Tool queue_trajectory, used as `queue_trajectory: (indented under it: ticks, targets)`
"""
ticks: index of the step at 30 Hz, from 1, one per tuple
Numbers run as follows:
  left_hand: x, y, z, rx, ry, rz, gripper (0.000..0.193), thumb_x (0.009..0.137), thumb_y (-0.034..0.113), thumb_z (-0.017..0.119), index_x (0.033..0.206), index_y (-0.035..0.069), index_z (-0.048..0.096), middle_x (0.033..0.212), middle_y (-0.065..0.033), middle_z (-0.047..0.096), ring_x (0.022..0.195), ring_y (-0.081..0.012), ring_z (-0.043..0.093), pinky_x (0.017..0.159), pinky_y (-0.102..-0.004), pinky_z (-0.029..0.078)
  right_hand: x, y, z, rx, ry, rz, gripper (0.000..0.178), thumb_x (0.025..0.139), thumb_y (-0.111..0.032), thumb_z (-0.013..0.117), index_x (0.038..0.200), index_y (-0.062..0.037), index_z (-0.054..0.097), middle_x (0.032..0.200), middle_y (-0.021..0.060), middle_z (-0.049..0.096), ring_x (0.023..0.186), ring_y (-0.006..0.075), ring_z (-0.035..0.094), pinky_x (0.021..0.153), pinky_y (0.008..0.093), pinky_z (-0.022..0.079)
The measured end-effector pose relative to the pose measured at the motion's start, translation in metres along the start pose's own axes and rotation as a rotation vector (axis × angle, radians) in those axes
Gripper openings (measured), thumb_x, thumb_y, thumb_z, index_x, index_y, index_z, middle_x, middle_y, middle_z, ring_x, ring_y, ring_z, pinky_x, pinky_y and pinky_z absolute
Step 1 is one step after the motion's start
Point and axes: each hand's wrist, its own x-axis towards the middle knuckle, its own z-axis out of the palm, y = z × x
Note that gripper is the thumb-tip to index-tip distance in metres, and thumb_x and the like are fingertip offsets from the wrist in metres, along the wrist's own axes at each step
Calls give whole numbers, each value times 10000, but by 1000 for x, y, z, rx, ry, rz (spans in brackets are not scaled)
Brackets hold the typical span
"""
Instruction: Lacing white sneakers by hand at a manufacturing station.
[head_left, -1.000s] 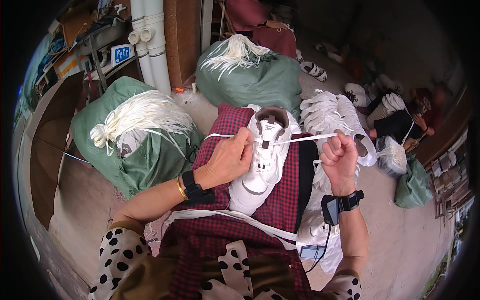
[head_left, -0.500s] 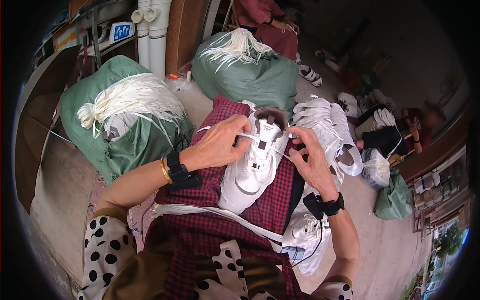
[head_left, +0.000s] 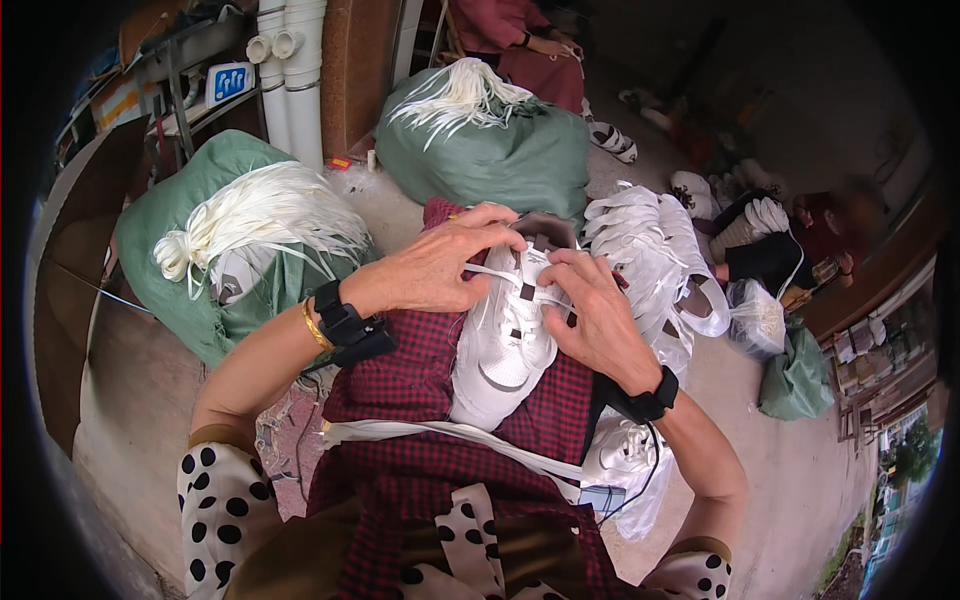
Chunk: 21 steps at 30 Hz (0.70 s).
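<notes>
A white sneaker (head_left: 490,365) lies on my lap, on a red-and-black checked cloth (head_left: 405,355), its toe toward me. A white shoelace (head_left: 490,270) runs across its upper eyelets. My left hand (head_left: 440,262) is closed at the left eyelets, thumb and curled fingers at the lace, index finger reaching to the collar. On the other side my right hand (head_left: 600,315) bends over the right eyelets, its fingertips closed round the lace by the tongue. The fingertips partly hide the lace ends. White strips (head_left: 450,432) lie across the lap below the toe.
Green sacks (head_left: 170,240) (head_left: 480,165) bearing bundles of white laces (head_left: 265,205) stand left and ahead. Stacked white shoes (head_left: 640,240) are close on my right, with a bagged shoe (head_left: 625,455) below. Two other people sit farther off, one ahead (head_left: 510,40), one right (head_left: 830,235).
My right hand has moved left and inward, onto the eyelets. My left hand has shifted up toward the collar, index finger now stretched. The lace spans less space between the hands.
</notes>
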Motion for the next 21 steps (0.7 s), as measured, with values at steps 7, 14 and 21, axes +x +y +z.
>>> queue_trajectory:
  ticks: [7, 14, 21]
  targets:
    - [7, -32, 7, 103, -219, 186, 193, 773, 136, 671, 843, 33, 523, 1258, -139, 506, 1098, -344, 517, 912, -431, 467, -7, -1, -1, -108, -77, 8, 232, 767, -126, 654, 976, -25, 648, 1118, 129, 618, 983, 363, 569, 840, 454, 508]
    - [1, -20, 13, -36, -163, 103, 137, 770, 66, 614, 872, -12, 564, 1016, -119, 568, 848, -296, 587, 730, -393, 477, -1, -4, -1, 175, -63, 207, 208, 795, -123, 676, 975, -19, 694, 985, 134, 656, 815, 341, 635, 752, 409, 526]
    - [6, -12, 17, 47, -212, 93, 180, 790, 77, 582, 908, -49, 632, 962, -161, 559, 863, -350, 591, 759, -438, 480, 3, 9, 5, 521, -27, 366, 145, 845, -107, 699, 918, 18, 692, 893, 107, 658, 728, 209, 644, 665, 331, 507]
